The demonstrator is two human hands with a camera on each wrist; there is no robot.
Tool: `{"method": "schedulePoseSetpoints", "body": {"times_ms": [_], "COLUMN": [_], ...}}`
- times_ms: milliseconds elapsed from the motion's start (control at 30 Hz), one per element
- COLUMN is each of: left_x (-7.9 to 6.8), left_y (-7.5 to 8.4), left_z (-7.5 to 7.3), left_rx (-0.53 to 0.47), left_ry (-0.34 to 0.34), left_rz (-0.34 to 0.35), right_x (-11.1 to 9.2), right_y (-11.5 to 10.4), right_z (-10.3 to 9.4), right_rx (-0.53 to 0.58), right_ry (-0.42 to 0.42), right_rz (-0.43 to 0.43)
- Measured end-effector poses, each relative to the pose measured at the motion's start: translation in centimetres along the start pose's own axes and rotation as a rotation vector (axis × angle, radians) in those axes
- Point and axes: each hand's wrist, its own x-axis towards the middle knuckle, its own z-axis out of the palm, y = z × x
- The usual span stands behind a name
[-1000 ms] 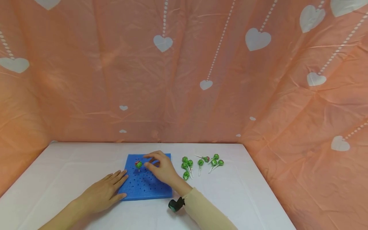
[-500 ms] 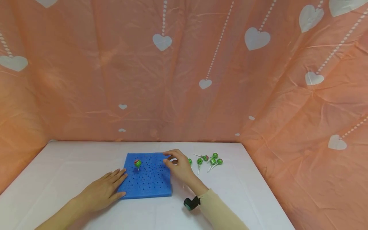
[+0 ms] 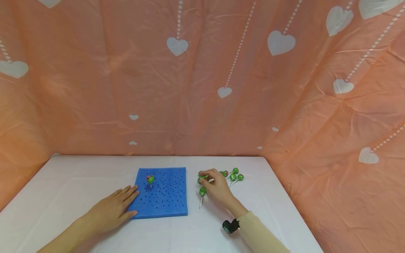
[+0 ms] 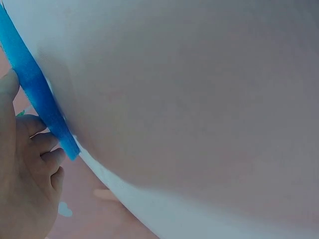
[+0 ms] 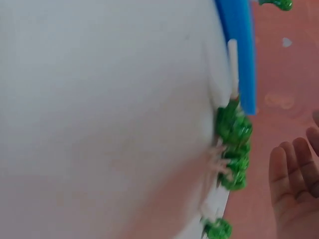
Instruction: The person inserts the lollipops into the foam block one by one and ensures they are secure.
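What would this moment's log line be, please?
left hand: touching blue square foam board | right hand: near green-wrapped round lollipops | one lollipop: upright in board

White table [image 3: 85,175]: blue perforated foam block [image 3: 171,205] flat, left of centre. Loose green-wrapped lollipops [image 3: 233,177] right of it, one [image 3: 202,191] with stick toward near edge.

At five o'clock, the right sleeve [image 3: 262,232] is beige; by its cuff [image 3: 245,218], toward nine o'clock, sits a black device [image 3: 231,226] (rounded, greenish-faced).
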Motion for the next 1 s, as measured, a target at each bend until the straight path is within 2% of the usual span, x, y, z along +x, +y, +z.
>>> {"method": "schedulePoseSetpoints", "body": {"times_ms": [267, 500, 700, 1000], "left_x": [0.0, 0.0, 0.0, 0.0], "left_y": [-0.1, 0.0, 0.0, -0.1], "left_z": [0.0, -0.2, -0.1, 0.2], "left_rx": [-0.006, -0.002, 0.010, 0.008], "left_ry": [-0.004, 0.005, 0.019, 0.025], "left_rz": [0.000, 0.010, 0.010, 0.009], "right_x": [-0.7, -0.7, -0.5, -0.5], "right_y": [0.9, 1.4, 1.7, 1.6], "right_z": [-1.0, -1.1, -0.9, -0.8], "right_rx": [-0.131, -0.230, -0.275, -0.299], "right_ry": [-0.075, -0.169, -0.224, -0.259], "right_rz": [0.022, 0.003, 0.015, 0.017]}}
